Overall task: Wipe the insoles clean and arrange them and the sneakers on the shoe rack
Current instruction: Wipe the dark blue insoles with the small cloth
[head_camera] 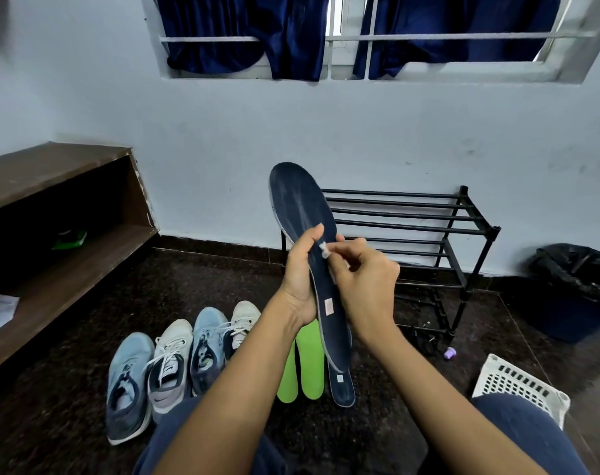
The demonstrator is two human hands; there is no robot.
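The dark blue insole [302,200] in the fingers [317,231] has a dull, cloth-like top. The little white wipe [324,250] pinched there looks soft. Behind the fingers, the black shoe rack [411,214] looks like smooth metal.

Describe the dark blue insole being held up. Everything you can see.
The dark blue insole is held roughly upright in the air, toe end up, in front of the black shoe rack. Its face looks like dark fabric, with faint pale smears, a thin grey edge and a small pale label near the heel. The left hand grips its left edge; the right hand pinches a small white wad against its face.
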